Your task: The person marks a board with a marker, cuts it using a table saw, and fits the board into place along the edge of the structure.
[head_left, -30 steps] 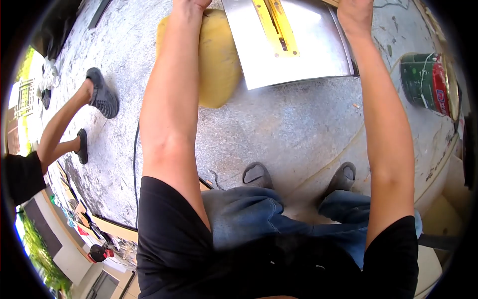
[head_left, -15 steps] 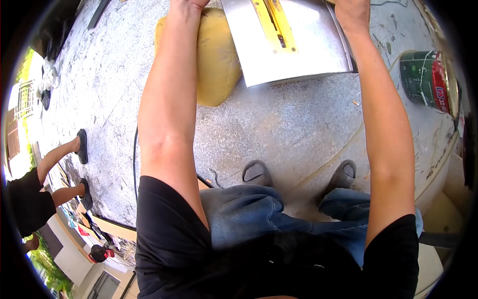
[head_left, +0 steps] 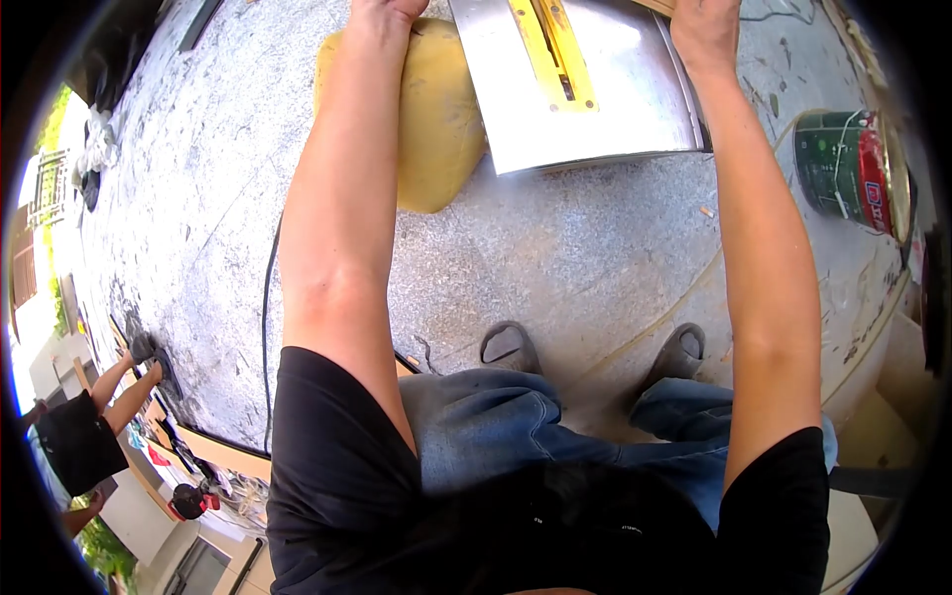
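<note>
At the top edge of the view, my left hand (head_left: 395, 8) is cut off past the wrist, above a yellow rounded tank-like object (head_left: 436, 119) on the floor. Beside that object stands a silver metal saw table (head_left: 635, 89) with a yellow slotted insert (head_left: 557, 59). My right hand (head_left: 704, 28) is at the table's far right corner, its fingers out of frame. A strip of wood (head_left: 656, 5) shows just left of it; whether I grip it is hidden.
A green and red paint bucket (head_left: 841, 169) lies on the right. A black cable (head_left: 268, 337) runs along the floor at left. Another person (head_left: 84, 436) is at the far left, near boards and tools (head_left: 223, 451). My sandalled feet (head_left: 511, 347) are below the saw table.
The person at left has stepped away toward the boards. The saw table and my arms have shifted only slightly in view.
</note>
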{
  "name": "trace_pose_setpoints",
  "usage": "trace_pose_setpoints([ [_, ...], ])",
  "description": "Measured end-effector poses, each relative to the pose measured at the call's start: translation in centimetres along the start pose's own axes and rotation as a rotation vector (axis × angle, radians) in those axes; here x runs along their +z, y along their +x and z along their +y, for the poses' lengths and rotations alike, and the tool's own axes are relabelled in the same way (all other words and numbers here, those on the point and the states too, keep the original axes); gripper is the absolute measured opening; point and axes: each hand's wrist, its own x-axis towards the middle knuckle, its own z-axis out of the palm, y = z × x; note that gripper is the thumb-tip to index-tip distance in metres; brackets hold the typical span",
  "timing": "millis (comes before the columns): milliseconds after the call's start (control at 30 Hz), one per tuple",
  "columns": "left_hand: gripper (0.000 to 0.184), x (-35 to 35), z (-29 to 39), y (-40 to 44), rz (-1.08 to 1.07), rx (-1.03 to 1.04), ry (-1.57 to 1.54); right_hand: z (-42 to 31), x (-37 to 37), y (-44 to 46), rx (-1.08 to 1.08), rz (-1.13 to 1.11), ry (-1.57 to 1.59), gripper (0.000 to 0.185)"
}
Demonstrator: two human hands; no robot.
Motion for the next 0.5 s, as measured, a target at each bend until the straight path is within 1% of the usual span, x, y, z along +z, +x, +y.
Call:
trace_pose_setpoints([
  [167, 0.048, 1.3, -0.2, -1.5, 0.032, 0.068, 0.062, 0.5, 0.2, 0.0, -0.009, 0.007, -0.009, 0.059],
  [267, 0.047, -0.3, -0.2, 0.0, -0.014, 0.027, 0.001, 1.0, 0.4, 0.0, -0.004, 0.016, -0.029, 0.059],
  [500, 0.047, 0.0, -0.1, -0.3, -0.009, 0.036, -0.001, 0.7, 0.3, 0.0, -0.013, 0.006, -0.008, 0.059],
])
